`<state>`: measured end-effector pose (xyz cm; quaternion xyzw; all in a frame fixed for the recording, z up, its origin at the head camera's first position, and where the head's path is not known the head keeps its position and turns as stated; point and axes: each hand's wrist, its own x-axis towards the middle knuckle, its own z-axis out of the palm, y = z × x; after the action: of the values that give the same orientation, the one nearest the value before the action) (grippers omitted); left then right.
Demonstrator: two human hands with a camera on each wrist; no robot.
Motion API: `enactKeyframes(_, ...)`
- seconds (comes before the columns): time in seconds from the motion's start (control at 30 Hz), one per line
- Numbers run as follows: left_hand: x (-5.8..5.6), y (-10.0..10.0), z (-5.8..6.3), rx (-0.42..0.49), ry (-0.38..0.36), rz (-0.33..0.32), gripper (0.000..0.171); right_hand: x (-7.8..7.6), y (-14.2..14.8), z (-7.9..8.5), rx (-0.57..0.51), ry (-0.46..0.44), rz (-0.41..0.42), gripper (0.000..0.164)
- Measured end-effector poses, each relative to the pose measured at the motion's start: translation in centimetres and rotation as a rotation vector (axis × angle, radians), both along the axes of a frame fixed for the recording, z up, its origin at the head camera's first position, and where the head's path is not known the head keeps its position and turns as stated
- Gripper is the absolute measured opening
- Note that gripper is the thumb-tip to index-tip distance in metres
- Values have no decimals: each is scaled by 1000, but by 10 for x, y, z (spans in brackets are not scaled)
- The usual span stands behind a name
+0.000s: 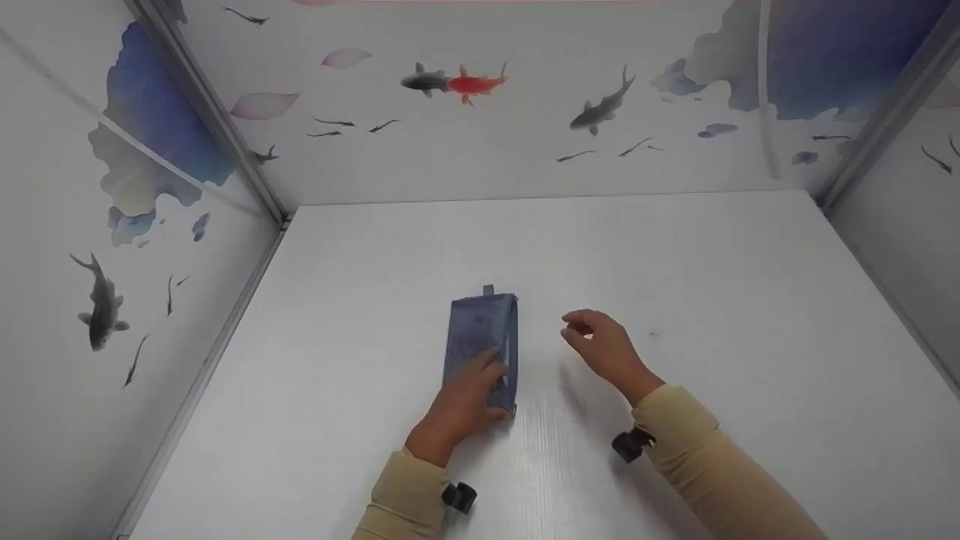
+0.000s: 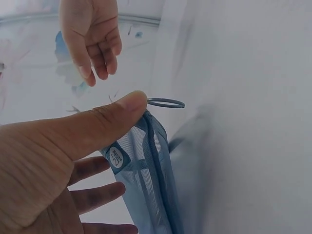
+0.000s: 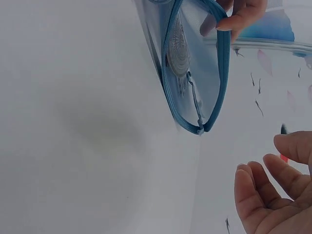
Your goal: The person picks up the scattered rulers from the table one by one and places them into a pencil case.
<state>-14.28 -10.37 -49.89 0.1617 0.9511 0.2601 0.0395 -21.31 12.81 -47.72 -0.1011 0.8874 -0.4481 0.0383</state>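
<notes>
A blue translucent mesh zipper pouch (image 1: 469, 319) lies on the white table, its zipped side facing right. My left hand (image 1: 461, 405) is at its near end; in the right wrist view, thumb and fingers pinch the zipper edge (image 3: 223, 63). The zipper is undone and the mouth gapes. Inside shows a silver piece (image 3: 179, 53) with a round embossed pattern and thin prongs below. A thin ring (image 2: 165, 103) and a small label (image 2: 117, 157) show near my left thumb. To the right of the pouch, my right hand (image 1: 604, 349) hovers with loosely curled fingers, holding nothing.
White walls (image 1: 517, 165) printed with fish and blue patches enclose the table (image 1: 360, 262) at the back and both sides. Metal frame posts (image 1: 217, 105) stand at the back corners. A small faint mark (image 1: 654, 332) lies on the table right of my right hand.
</notes>
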Motion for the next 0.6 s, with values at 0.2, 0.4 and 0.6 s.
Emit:
enactKeyframes(0.2, 0, 2, -2, -14, 3, -24, 61, 4, 11, 1, 14, 13, 3, 32)
enactKeyframes(0.4, -1, 4, -4, -38, -19, -41, 59, 6, 22, 2, 23, 16, -12, 32)
enactKeyframes(0.6, -3, 7, -3, -73, -41, -60, 63, 6, 32, 3, 24, 48, -12, 32)
